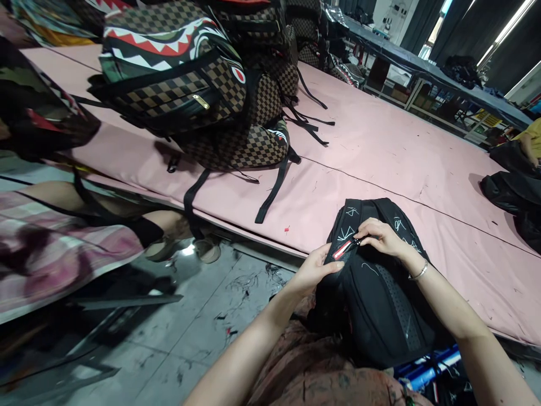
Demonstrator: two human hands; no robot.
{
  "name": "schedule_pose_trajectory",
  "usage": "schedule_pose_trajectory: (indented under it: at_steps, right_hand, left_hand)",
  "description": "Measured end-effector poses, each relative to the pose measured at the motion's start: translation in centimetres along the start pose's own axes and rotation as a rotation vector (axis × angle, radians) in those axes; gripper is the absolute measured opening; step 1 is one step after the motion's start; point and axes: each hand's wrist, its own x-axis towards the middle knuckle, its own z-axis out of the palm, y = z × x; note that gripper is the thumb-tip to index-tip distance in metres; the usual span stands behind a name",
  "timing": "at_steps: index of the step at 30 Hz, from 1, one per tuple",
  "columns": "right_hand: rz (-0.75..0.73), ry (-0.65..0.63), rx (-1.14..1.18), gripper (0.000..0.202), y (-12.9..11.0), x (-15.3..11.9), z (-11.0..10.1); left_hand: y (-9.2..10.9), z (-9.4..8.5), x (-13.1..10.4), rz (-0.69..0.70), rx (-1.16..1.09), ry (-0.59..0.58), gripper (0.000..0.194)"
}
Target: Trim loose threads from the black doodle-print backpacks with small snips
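A black backpack (380,304) with white line patterns on its straps leans between my lap and the edge of the pink table. My left hand (315,270) grips the backpack's side, its thumb pressed on the fabric just below a small red and white label (341,250). At the upper end of that label, the fingers of my right hand (380,237) are pinched together. A small dark piece shows at those fingertips, too small to name. A loose white thread (371,267) lies on the black fabric.
Checkered backpacks (169,96) with camouflage and shark-teeth prints are piled on the pink table (380,141). To the left sits a person in a plaid garment (63,242). Black bags (507,189) lie at the right near another person's yellow sleeve (532,135). Thread scraps litter the floor (203,304).
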Motion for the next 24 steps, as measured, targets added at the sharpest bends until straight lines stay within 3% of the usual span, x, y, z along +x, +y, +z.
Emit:
schedule_pose_trajectory:
  at_steps: [8,14,17,22,24]
  right_hand:
    - [-0.052,-0.052,-0.013,0.019,-0.9,0.3,0.8]
    - [-0.033,-0.010,-0.073,0.017,-1.6,-0.3,1.0]
    - [0.049,0.089,-0.107,0.014,-2.4,-1.6,1.4]
    - [0.313,0.388,-0.162,0.014,-4.7,-4.9,2.4]
    - [0.353,0.431,-0.203,0.016,-5.8,-6.0,2.8]
  left_hand:
    - [0.4,0.6,0.1,0.014,0.063,0.030,0.039]
    - [0.7,1.3,0.0,0.009,-0.002,0.020,0.043]
    - [0.8,1.7,0.0,0.014,-0.060,0.012,0.048]
    - [1.0,3.0,0.0,-0.001,-0.150,-0.005,0.051]
    - [1.0,3.7,0.0,-0.011,-0.176,-0.006,0.051]
